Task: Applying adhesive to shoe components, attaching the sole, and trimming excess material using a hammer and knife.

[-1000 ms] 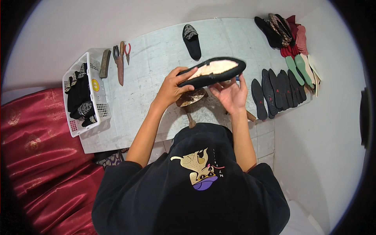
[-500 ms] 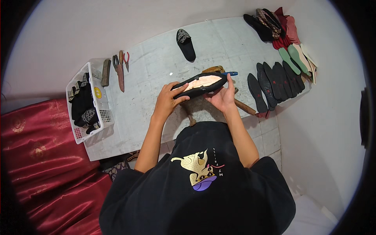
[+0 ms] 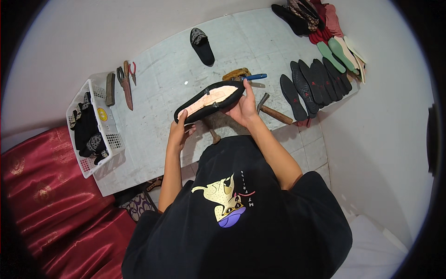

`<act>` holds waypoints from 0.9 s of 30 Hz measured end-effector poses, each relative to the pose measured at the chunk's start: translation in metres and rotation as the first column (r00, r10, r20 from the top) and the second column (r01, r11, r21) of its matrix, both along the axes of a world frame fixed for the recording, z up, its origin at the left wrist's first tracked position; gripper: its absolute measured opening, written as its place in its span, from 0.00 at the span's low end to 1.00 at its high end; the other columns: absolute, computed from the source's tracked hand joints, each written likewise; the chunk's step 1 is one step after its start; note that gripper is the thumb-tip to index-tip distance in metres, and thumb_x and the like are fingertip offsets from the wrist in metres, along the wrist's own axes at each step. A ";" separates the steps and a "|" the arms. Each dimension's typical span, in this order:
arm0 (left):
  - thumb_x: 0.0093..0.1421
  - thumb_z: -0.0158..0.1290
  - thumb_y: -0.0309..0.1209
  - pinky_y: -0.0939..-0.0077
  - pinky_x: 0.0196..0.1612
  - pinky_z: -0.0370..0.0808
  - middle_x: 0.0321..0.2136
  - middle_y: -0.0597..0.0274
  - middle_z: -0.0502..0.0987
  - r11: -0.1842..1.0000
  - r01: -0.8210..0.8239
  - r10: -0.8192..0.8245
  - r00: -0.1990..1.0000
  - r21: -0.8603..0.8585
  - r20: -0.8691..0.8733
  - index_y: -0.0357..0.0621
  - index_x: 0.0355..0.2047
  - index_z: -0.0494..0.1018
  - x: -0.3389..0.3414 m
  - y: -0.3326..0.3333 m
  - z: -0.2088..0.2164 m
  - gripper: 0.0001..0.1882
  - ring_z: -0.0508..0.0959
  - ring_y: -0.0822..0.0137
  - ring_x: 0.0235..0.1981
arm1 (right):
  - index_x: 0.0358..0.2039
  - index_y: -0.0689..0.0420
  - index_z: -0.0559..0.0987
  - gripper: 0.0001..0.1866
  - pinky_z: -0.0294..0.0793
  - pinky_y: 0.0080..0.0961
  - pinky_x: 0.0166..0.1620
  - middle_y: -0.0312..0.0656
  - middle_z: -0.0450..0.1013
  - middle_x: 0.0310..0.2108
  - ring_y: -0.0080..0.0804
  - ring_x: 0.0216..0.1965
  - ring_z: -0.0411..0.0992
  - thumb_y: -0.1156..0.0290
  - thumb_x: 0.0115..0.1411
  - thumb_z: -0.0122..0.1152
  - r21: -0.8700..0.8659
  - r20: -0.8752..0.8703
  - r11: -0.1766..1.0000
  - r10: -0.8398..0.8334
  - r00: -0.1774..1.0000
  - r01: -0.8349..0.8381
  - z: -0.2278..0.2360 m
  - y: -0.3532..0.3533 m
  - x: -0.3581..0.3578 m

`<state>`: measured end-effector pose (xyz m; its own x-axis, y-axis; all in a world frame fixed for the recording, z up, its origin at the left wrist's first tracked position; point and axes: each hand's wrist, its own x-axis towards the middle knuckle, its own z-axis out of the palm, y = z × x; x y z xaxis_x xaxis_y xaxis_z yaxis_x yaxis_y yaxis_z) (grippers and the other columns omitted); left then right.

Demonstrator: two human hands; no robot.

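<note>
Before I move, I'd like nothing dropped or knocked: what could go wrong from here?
1. The black shoe is held at its ends by the left hand and right hand; a slip at either end could tip or drop it.
2. The hammer lies near the table edge, beside the right forearm; a sweep might knock it off.
3. The blue-handled tool lies just past the shoe's right end and might get bumped.

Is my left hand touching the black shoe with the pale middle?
Touching. In the head view, the left hand grips the black shoe, its thumb lying over one end.
</note>
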<state>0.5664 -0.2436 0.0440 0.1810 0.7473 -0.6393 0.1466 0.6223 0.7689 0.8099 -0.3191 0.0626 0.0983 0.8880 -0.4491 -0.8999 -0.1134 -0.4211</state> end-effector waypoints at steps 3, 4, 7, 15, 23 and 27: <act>0.65 0.61 0.52 0.70 0.44 0.77 0.44 0.63 0.79 0.999 0.043 -0.042 0.996 -0.015 0.073 0.47 0.53 0.75 0.005 -0.005 -0.001 0.26 0.77 0.70 0.45 | 0.65 0.60 0.71 0.53 0.66 0.50 0.65 0.55 0.72 0.62 0.49 0.64 0.69 0.22 0.64 0.35 0.007 -0.056 0.999 -0.046 0.997 0.046 -0.001 0.000 0.007; 0.65 0.62 0.51 0.71 0.43 0.77 0.42 0.65 0.79 0.997 0.026 -0.032 0.997 0.071 0.077 0.47 0.50 0.76 0.010 -0.009 0.000 0.24 0.77 0.71 0.44 | 0.65 0.60 0.71 0.53 0.66 0.50 0.65 0.55 0.72 0.62 0.49 0.64 0.69 0.22 0.64 0.35 0.005 -0.054 0.999 -0.040 0.998 0.041 -0.003 0.000 0.009; 0.63 0.64 0.47 0.63 0.52 0.71 0.40 0.69 0.77 0.984 -0.160 0.144 0.975 0.082 0.171 0.50 0.49 0.75 0.023 -0.022 0.003 0.21 0.76 0.71 0.44 | 0.64 0.59 0.71 0.53 0.67 0.51 0.64 0.54 0.72 0.62 0.50 0.64 0.69 0.21 0.63 0.34 -0.045 -0.079 0.998 -0.047 0.996 0.043 -0.008 0.001 0.010; 0.63 0.63 0.30 0.64 0.58 0.72 0.47 0.59 0.80 0.904 -0.412 0.382 0.667 -0.111 0.640 0.45 0.45 0.75 0.007 -0.001 -0.010 0.12 0.78 0.63 0.51 | 0.66 0.56 0.71 0.52 0.66 0.54 0.64 0.51 0.70 0.64 0.48 0.65 0.68 0.21 0.64 0.31 -0.044 -0.090 0.999 0.007 0.996 -0.011 -0.016 0.008 -0.003; 0.62 0.60 0.31 0.60 0.63 0.71 0.53 0.48 0.79 0.857 -0.423 0.504 0.569 -0.295 0.650 0.33 0.53 0.73 -0.015 -0.025 -0.066 0.22 0.78 0.54 0.55 | 0.55 0.60 0.77 0.32 0.84 0.37 0.47 0.47 0.80 0.48 0.37 0.46 0.82 0.41 0.75 0.43 -0.154 0.251 0.988 0.046 0.967 -0.007 -0.042 0.014 -0.010; 0.61 0.57 0.30 0.59 0.67 0.70 0.54 0.47 0.78 0.839 -0.471 0.519 0.540 -0.273 0.663 0.31 0.54 0.72 -0.027 -0.023 -0.080 0.23 0.77 0.52 0.58 | 0.49 0.60 0.79 0.31 0.84 0.28 0.39 0.40 0.80 0.38 0.25 0.35 0.80 0.42 0.75 0.45 -0.175 0.646 0.975 0.219 0.731 -0.138 -0.055 0.012 -0.007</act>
